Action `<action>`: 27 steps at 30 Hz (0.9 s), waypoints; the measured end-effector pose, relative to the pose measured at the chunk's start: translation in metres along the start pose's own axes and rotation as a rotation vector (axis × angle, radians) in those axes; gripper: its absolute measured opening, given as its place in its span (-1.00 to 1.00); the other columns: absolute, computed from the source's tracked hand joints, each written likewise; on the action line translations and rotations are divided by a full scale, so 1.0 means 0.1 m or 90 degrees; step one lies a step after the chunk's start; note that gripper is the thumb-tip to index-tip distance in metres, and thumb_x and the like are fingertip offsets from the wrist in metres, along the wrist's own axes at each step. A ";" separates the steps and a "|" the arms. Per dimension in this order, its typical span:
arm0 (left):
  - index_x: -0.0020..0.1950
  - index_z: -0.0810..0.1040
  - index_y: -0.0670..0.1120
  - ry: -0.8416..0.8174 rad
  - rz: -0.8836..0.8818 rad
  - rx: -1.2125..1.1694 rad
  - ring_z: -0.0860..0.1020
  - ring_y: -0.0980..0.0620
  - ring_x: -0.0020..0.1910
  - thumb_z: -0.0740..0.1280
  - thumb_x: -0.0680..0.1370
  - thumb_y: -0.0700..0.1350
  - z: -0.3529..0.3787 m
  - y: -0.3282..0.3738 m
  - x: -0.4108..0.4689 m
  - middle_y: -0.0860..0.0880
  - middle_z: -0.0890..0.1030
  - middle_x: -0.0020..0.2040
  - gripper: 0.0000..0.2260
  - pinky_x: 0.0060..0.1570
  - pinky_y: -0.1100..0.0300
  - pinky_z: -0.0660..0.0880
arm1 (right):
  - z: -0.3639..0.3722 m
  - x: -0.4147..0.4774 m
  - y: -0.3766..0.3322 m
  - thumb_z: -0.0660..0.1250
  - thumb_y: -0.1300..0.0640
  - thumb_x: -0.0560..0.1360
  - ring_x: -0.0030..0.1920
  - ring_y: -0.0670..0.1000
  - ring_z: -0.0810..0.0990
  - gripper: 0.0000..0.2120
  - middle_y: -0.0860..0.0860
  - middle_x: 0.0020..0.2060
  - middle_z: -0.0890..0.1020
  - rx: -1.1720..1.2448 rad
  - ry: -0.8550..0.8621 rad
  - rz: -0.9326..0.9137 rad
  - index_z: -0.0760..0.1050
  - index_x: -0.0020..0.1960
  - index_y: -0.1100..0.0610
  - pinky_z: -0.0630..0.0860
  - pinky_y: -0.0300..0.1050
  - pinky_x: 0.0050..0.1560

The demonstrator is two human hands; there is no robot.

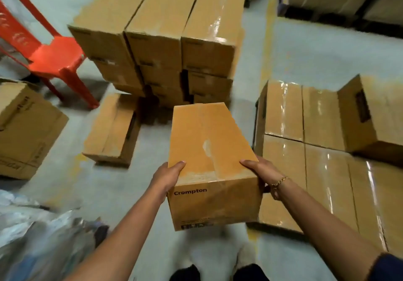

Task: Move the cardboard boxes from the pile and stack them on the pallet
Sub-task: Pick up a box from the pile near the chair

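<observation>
We hold 1 cardboard box [209, 141].
Our left hand [169, 177] and right hand [258, 169] grip its near corners, thumbs on top; other fingers hidden.

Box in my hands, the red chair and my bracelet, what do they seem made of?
Box: brown cardboard, matt, with what looks like a paler tape strip along its top seam.
Red chair: probably moulded plastic, going by its even colour and shiny highlights on the seat.
Bracelet: gold-coloured chain links, likely metal; too small to be sure.
</observation>
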State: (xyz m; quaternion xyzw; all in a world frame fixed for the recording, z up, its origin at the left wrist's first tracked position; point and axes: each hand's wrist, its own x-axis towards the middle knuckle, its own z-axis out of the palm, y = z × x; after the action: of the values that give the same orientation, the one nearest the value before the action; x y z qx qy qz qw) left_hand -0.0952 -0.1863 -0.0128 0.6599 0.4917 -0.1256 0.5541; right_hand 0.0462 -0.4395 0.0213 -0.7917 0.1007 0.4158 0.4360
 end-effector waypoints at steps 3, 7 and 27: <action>0.34 0.51 -0.01 -0.036 0.034 0.052 0.59 -0.12 0.09 0.31 0.56 0.29 0.61 0.13 -0.18 -0.06 0.62 0.16 -0.51 0.16 -0.06 0.55 | -0.56 -0.17 0.40 0.41 -0.23 0.47 0.05 0.09 0.59 -0.57 -0.01 0.07 0.63 0.038 0.034 0.028 0.46 0.29 -0.13 0.55 0.04 -0.07; 0.33 0.53 0.03 -0.104 0.078 0.096 0.60 -0.08 0.08 0.32 0.52 0.34 1.66 0.31 -0.51 -0.01 0.64 0.16 -0.48 0.16 -0.07 0.56 | -1.53 -0.36 1.12 0.44 -0.28 0.44 0.10 0.05 0.59 -0.41 -0.05 0.17 0.61 0.108 0.097 0.033 0.40 0.37 -0.10 0.54 -0.02 -0.07; 0.51 0.39 0.07 -0.184 0.139 0.135 0.56 -0.10 0.27 0.34 0.28 0.59 5.35 1.03 -0.95 0.00 0.57 0.36 -0.06 0.28 -0.14 0.51 | -4.90 0.53 3.28 0.48 -0.52 0.12 0.26 0.07 0.58 -0.04 -0.08 0.30 0.58 0.174 0.180 -0.018 0.38 0.44 -0.20 0.52 0.23 0.29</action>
State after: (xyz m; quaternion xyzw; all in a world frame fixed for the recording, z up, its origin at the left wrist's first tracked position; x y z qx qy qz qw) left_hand 0.1432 -0.6819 -0.0723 0.7389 0.3166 -0.2093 0.5568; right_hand 0.1883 -1.0043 -0.0832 -0.7773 0.2055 0.2766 0.5264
